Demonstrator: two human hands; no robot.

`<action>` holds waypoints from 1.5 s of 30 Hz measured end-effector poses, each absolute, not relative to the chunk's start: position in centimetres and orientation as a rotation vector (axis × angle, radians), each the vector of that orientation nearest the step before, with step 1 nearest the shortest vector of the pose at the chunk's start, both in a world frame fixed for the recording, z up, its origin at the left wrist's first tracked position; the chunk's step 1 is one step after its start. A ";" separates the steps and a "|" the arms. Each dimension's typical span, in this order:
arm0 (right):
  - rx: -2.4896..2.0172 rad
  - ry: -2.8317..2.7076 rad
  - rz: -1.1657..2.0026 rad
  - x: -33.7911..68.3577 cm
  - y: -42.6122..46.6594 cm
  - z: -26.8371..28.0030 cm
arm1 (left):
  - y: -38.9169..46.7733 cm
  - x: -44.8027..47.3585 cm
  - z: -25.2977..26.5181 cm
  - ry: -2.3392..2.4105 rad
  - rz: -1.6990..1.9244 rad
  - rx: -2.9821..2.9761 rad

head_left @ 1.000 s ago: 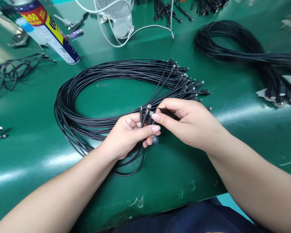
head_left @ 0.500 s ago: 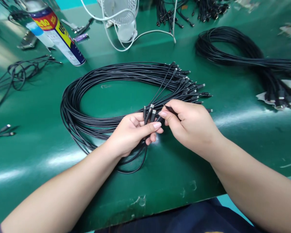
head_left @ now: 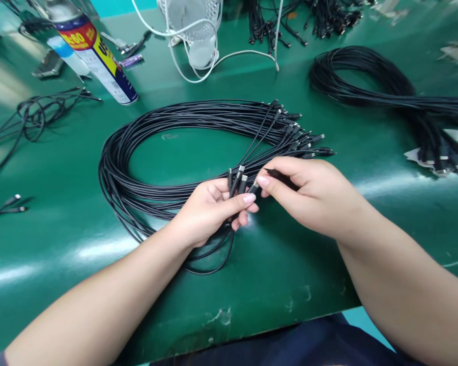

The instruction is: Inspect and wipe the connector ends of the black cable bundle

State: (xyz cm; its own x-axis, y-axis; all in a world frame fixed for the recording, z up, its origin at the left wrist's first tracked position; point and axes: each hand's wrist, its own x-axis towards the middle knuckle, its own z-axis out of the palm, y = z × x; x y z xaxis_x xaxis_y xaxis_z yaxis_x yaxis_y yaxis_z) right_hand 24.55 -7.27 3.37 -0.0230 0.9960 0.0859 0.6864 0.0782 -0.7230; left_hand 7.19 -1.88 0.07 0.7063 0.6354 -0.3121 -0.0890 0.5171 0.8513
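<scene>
Your left hand [head_left: 209,206] grips fanned cable connectors [head_left: 242,184] over the desk [head_left: 270,284], long axes pointing away from you, the rightmost tilted just beside the fingertips of your right hand [head_left: 313,195], curled around a dark object [head_left: 281,178].

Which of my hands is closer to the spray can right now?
Left. The left hand, holding cable ends, is below and right of the spray can in the picture; the right hand is farther to the right.

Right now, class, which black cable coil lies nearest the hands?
The central coil, partly behind the left hand; the upper-right coil lies farther away.
</scene>
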 end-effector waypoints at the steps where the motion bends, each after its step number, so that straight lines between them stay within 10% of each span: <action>1: -1.652 -1.787 0.690 24.5 -7.3 3.4 | -1.9 7.2 0.0 0.665 0.472 0.932; 45: -1.581 -2.058 0.145 24.6 -8.3 4.0 | -1.8 6.5 0.2 0.492 0.382 0.808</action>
State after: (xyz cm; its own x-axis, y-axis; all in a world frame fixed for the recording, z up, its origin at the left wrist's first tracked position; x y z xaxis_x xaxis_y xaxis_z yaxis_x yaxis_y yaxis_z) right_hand 24.61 -8.35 4.00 -0.1699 0.9228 0.3457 0.8652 0.3076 -0.3960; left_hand 6.54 -1.79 0.17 0.8221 0.5016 -0.2694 -0.1372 0.6337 0.7614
